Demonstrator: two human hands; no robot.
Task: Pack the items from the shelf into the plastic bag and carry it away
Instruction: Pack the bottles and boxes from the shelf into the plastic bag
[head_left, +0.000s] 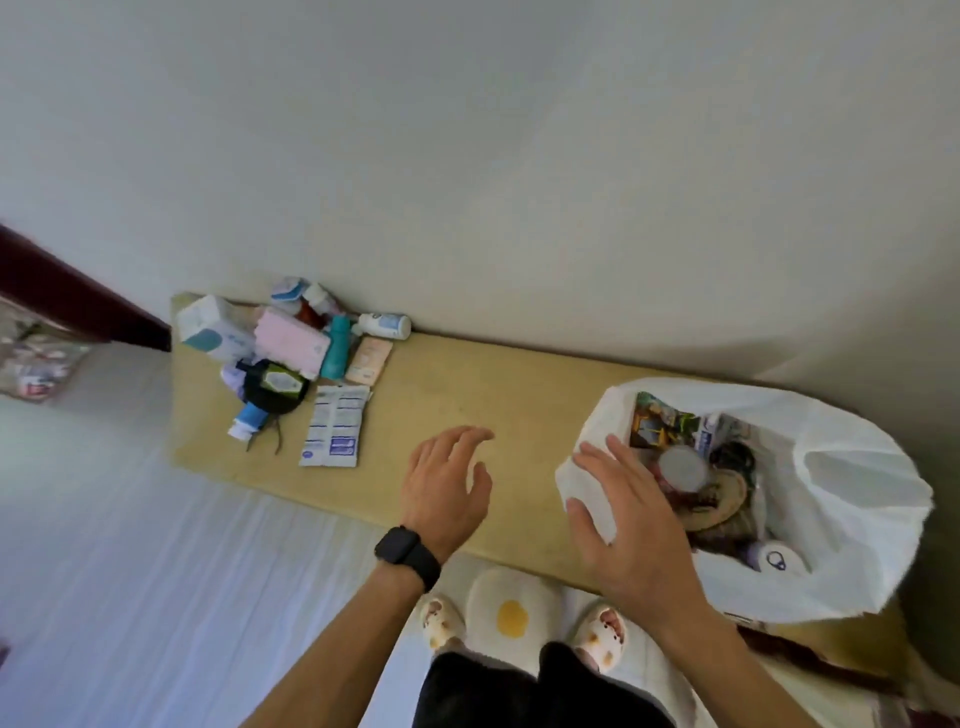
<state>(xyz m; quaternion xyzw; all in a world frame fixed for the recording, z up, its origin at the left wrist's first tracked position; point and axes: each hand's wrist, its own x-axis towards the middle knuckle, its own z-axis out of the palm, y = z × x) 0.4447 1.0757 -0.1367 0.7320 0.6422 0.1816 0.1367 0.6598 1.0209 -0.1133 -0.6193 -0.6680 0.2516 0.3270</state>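
Observation:
A white plastic bag stands open at the right end of the tan shelf, with several packets and a white-lidded jar inside. My right hand grips the bag's left rim. My left hand, with a black watch on the wrist, hovers open over the shelf's middle and holds nothing. At the shelf's left end lies a pile: a white and blue sachet, a pink box, a teal bottle, a white bottle and a white pack.
A pale wall runs behind the shelf. White bedding lies below the shelf's front edge. A dark red frame shows at far left. My slippered feet stand under the shelf's front edge.

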